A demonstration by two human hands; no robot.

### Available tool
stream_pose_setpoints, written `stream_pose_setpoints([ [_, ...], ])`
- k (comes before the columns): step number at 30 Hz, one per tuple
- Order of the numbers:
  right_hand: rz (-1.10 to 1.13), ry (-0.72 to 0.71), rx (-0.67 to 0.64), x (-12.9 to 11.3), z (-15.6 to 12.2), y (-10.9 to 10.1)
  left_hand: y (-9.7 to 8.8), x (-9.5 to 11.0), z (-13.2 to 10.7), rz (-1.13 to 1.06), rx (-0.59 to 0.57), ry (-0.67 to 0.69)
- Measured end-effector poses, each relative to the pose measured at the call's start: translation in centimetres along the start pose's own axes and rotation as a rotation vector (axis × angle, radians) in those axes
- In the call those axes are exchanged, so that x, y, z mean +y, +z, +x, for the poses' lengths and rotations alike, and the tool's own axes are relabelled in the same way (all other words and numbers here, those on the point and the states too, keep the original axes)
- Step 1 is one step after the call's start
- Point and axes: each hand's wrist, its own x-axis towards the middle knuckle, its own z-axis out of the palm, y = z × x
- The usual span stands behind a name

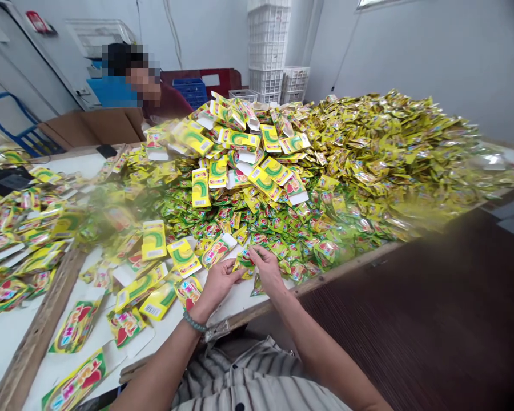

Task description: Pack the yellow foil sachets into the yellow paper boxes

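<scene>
Between my two hands, near the table's front edge, is a small yellow-green sachet [243,262]. My left hand [220,282] grips its left side with thumb and fingers. At its right side my right hand [266,268] pinches the upper corner. Just beyond my hands lies a yellow-green printed box [218,251] with a white flap standing out. Several similar boxes lie left of my left hand, among them a yellow box [184,258]. Loose green sachets [291,245] spread out right behind my right hand.
A big heap of yellow sachets [394,154] covers the right of the table, with a pile of boxes [240,142] in the middle. A wooden strip [38,325] crosses the table at left. Another person [167,100] sits across, near white stacked crates [268,51].
</scene>
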Motion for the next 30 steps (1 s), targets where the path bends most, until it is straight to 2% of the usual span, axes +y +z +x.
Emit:
stream_pose_setpoints([
  [2,0.011,-0.006,0.059,-0.3,0.0,-0.6,-0.2,-0.2,-0.4,-0.108,0.005,-0.075],
  [4,-0.009,-0.026,0.056,-1.1,-0.3,-1.0,-0.7,-0.3,-0.9,-0.179,0.021,-0.117],
  [8,-0.293,-0.124,-0.106,-2.7,-1.2,-0.5,-1.4,0.1,-2.2,-0.354,-0.017,-0.092],
  [11,-0.465,-0.194,-0.163,-3.0,-2.0,0.4,-1.4,0.5,-2.9,-0.458,-0.035,-0.088],
  [15,-0.562,-0.258,-0.212,-3.1,-2.6,1.3,-1.2,0.1,-2.9,-0.42,0.061,-0.053],
  [17,-0.554,-0.217,-0.231,-3.4,-2.9,1.6,-1.2,-0.4,-2.8,-0.389,0.114,0.004],
  [19,-0.477,-0.097,-0.251,-3.8,-3.1,1.8,-1.4,-0.7,-2.7,-0.371,0.144,0.059],
  [22,-0.253,0.139,-0.292,-4.1,-3.4,2.1,-1.9,-0.8,-2.8,-0.38,0.155,0.086],
  [24,-0.112,0.23,-0.29,-4.1,-3.6,2.4,-2.1,-0.5,-3.1,-0.393,0.158,0.076],
  [27,-0.092,0.194,-0.225,-3.8,-3.8,3.2,-2.2,0.0,-3.5,-0.441,0.165,0.04],
  [30,-0.331,-0.012,-0.146,-3.7,-3.9,4.0,-2.4,0.4,-3.8,-0.512,0.166,0.009],
])
